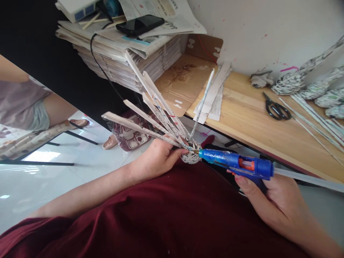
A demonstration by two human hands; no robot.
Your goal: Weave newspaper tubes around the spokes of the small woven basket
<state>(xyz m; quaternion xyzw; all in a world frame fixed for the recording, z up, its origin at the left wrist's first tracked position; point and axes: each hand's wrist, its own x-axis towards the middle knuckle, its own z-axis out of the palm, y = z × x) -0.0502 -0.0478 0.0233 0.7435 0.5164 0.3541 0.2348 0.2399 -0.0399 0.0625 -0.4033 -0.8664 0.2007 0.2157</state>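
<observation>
My left hand (157, 159) pinches a small woven newspaper piece (191, 157) just above my lap. Several rolled paper strips (150, 120) fan up and outward from it, one standing apart toward the right. In my right hand (268, 197) is a blue glue gun (231, 161), with my fingers wrapped round its handle. Its nozzle points left and meets the woven piece beside my left thumb; whether it touches the paper I cannot tell for sure. A long clear glue stick (306, 178) sticks out of the gun's back end.
On the wooden table (242, 118) lie black scissors (276, 107), flat paper strips (213, 95), rolled paper sticks (319, 118) and woven paper pieces (292, 80). A newspaper stack (120, 61) bears a phone (141, 24); a black cable (98, 61) hangs down. A mirror (40, 118) stands at left.
</observation>
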